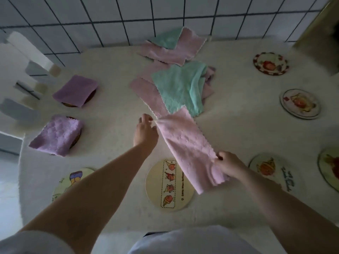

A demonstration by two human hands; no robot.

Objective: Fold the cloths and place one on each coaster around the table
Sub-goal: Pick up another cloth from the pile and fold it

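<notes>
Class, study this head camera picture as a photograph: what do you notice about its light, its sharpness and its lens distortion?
Head view: dim, flat light with no glare, only soft shadows under the folded purple cloths; wide-angle lens bows the wall tile lines and stretches the forearms; the pink cloth between left hand and right hand looks slightly soft, as do the coaster prints.

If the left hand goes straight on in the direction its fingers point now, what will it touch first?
Probably the flat pink cloth lying just beyond the left hand, whose fingers point away from the person while pinching the held pink cloth. The green cloth lies farther right. Height above the table is unclear.
</notes>
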